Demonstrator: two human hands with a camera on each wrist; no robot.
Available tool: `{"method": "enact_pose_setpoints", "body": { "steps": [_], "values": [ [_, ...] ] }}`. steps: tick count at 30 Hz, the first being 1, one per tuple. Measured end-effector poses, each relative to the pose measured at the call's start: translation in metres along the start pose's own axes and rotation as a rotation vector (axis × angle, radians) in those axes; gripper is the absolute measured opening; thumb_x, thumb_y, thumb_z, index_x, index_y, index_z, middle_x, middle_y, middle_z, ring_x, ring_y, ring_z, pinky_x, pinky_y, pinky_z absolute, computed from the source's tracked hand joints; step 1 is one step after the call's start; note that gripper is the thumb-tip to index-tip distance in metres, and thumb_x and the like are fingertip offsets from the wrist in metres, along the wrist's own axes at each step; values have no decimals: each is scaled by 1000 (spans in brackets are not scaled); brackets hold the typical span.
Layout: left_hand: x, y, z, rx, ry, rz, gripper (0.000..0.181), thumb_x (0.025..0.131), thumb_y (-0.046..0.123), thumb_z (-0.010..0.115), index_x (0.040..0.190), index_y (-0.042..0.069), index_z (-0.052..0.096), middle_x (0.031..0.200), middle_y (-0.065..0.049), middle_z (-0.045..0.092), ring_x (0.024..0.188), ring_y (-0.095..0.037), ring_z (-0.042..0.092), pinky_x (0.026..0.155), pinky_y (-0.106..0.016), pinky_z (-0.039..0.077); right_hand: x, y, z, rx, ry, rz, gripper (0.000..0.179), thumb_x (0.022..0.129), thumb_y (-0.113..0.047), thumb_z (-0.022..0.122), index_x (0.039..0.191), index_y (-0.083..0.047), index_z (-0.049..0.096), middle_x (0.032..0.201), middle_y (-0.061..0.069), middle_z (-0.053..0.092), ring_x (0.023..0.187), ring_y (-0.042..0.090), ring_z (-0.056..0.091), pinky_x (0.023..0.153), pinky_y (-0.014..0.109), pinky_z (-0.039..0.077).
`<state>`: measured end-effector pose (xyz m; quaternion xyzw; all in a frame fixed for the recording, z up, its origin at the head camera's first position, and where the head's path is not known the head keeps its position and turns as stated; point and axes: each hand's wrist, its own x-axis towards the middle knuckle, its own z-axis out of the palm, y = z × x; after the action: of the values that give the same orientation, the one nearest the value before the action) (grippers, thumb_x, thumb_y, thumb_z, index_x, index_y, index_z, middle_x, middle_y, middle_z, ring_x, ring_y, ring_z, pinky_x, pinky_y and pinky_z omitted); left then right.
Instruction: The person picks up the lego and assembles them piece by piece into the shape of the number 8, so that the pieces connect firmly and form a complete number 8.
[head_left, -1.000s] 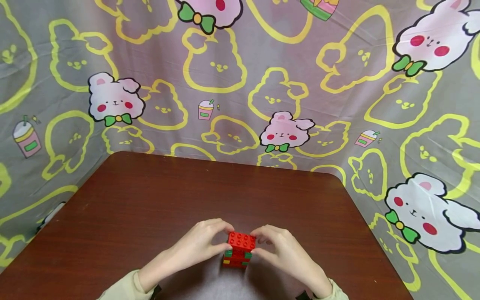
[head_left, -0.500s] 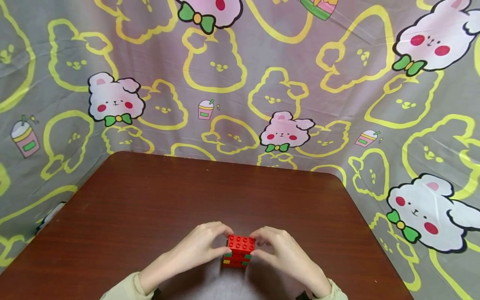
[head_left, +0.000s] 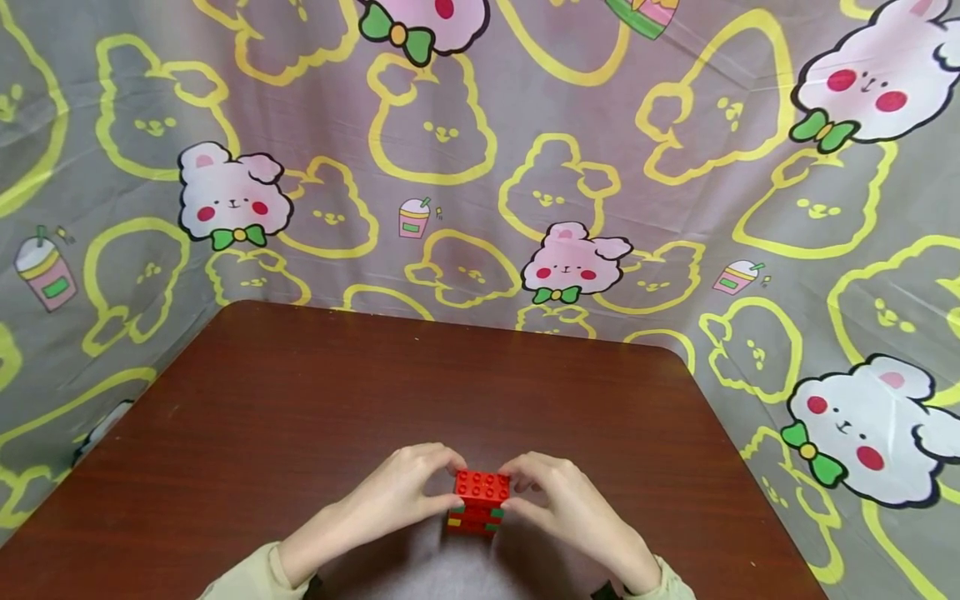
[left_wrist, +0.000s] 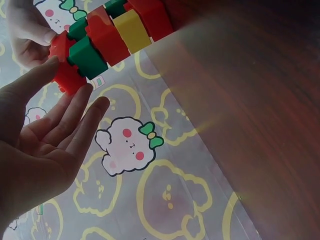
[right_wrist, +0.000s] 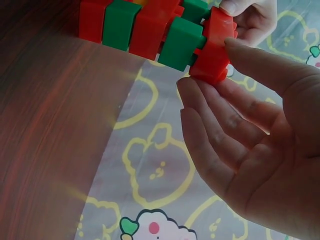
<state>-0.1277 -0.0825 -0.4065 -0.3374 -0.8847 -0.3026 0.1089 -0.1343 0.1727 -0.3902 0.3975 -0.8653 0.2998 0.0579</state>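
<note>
A small tower of toy building blocks stands on the table near its front edge. A red block (head_left: 482, 486) with studs on top forms its top layer. My left hand (head_left: 401, 483) pinches this block's left end between thumb and fingers, and my right hand (head_left: 567, 493) pinches its right end. Below it, the left wrist view shows a green block (left_wrist: 88, 57), a red block (left_wrist: 108, 36) and a yellow block (left_wrist: 131, 31). In the right wrist view, studs of the green block (right_wrist: 181, 43) show in a narrow gap under the top red block (right_wrist: 214, 47).
The brown wooden table (head_left: 390, 383) stretches away behind the tower. Grey curtains (head_left: 465, 100) with yellow outlines and cartoon rabbits hang at the back and both sides. A whitish object (head_left: 105, 429) shows past the table's left edge.
The top red block has turned from a skewed angle to line up with the tower, and both hands have come slightly lower with it. The head view has shifted a little.
</note>
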Motion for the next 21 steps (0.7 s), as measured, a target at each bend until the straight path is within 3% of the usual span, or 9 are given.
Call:
{"method": "enact_pose_setpoints", "body": {
  "steps": [12,21],
  "values": [
    [3,-2,0,-27,-10,-6,27,77,23,85,98,13,69,91,5,72,86,-6,67,76,-23,55,1,0,0,11,6,1,29,79,-15,82,104,-13,68,93,-5,72,78,6,68,68,26,58],
    [4,-1,-2,-62,-19,-21,26,77,22,85,95,13,70,89,5,72,85,-9,68,75,-22,54,1,1,1,86,-4,15,26,80,-14,81,103,-11,67,95,-2,72,78,9,70,72,21,58]
  ]
}}
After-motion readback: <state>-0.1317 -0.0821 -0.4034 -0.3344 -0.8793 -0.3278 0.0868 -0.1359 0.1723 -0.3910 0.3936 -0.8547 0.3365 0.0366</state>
